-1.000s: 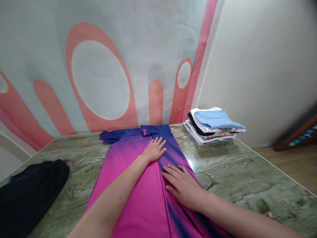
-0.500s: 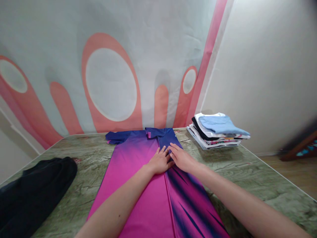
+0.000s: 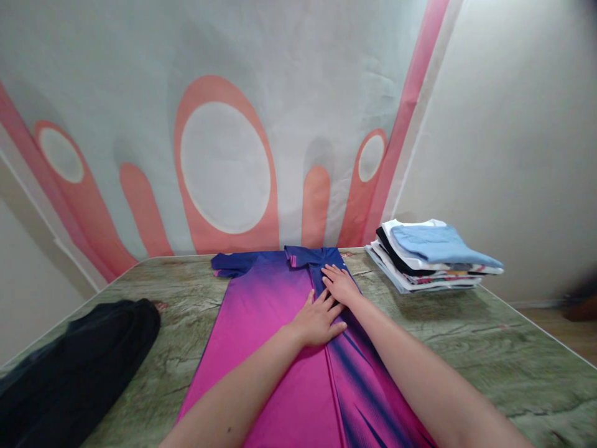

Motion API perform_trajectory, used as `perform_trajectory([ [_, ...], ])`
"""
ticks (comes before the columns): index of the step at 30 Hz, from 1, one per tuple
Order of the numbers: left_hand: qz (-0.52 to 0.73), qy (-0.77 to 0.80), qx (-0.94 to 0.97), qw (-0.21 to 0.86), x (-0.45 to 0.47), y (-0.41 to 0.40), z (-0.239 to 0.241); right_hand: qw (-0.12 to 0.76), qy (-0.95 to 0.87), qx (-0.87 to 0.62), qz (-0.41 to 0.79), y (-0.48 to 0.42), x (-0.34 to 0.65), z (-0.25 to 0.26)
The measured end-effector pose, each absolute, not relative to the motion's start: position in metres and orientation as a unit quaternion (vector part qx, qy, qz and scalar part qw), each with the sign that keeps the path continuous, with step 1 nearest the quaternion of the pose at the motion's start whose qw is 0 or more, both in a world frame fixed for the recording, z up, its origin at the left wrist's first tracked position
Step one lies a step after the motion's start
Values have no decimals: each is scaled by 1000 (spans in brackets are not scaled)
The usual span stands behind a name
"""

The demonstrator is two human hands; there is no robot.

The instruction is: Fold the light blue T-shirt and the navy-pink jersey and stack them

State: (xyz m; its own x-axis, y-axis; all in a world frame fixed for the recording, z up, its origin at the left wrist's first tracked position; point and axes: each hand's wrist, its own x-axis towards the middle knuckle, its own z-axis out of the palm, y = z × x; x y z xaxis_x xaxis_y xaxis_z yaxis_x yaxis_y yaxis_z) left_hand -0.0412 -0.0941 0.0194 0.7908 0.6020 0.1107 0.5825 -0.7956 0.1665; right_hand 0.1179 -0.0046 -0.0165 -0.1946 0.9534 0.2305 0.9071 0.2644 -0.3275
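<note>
A pink and navy T-shirt lies spread on the table, its right side folded inward over the body. One navy sleeve points left at the far end; the other lies across the top of the folded part. My left hand rests flat on the shirt near the fold, fingers spread. Just beyond it, my right hand lies on the navy part of the folded strip, fingers stretched out. The hands are very close together, and neither grasps the cloth.
To the right stands a stack of folded clothes with a light blue piece on top. A black garment lies in a heap at the left. The wood-patterned table ends at a wall hanging behind.
My right hand has slid a little farther up the folded strip, away from me. My left hand has shifted right, onto the strip. The view has turned slightly left.
</note>
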Motion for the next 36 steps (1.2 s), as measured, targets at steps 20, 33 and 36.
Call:
perform_trajectory([
  [20,17,215,949,229,-121,-262,55,202,-775,-598,35,-17,117,-14],
  [33,107,409,905,56,-51,-45,28,172,-818,-546,55,-136,101,6],
  [36,104,420,900,53,-45,-31,11,172,-860,-473,87,-206,111,9],
])
